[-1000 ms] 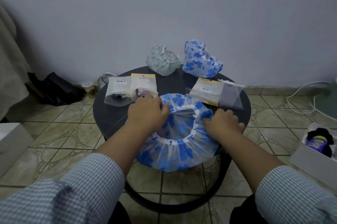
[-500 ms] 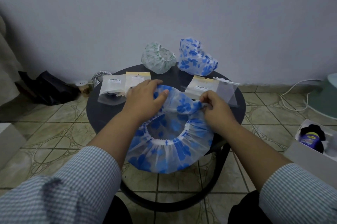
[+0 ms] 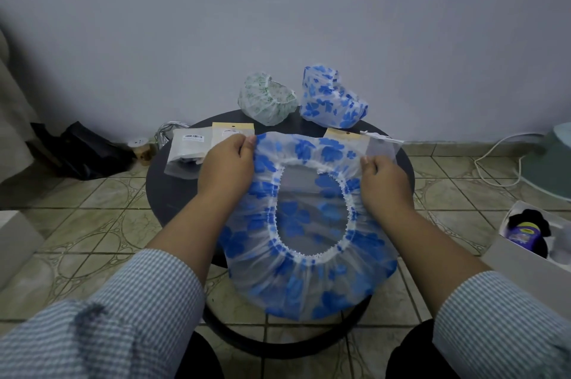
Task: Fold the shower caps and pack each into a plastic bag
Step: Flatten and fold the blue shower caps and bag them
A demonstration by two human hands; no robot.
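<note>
Over the small round black table (image 3: 173,193), we hold a translucent plastic shower cap printed with blue flowers (image 3: 309,273), spread wide with its white elastic opening facing us. Our left hand (image 3: 227,167) pinches the cap's far left edge between thumb and curled fingers; our right hand (image 3: 384,181) pinches the far right edge the same way. The cap's near side hangs past the table's front rim, above the tiled floor (image 3: 92,233).

At the back of the table, near the wall, sit a bunched white shower cap with green print (image 3: 267,99) and, just beside it on the right, a bunched blue-flowered shower cap (image 3: 332,99). Left of our left hand lie two small clear plastic bags with labels, one with a barcode sticker (image 3: 187,150) and one with a tan paper header (image 3: 232,131); they overlap. Behind the held cap on the right, another tan-headed bag (image 3: 343,133) and a clear empty bag (image 3: 381,147) show partly.

Both sleeves are blue-and-white checked. An open white box (image 3: 525,267) holding dark items stands on the floor at right. A white cable (image 3: 494,162) runs along the floor by the wall.
</note>
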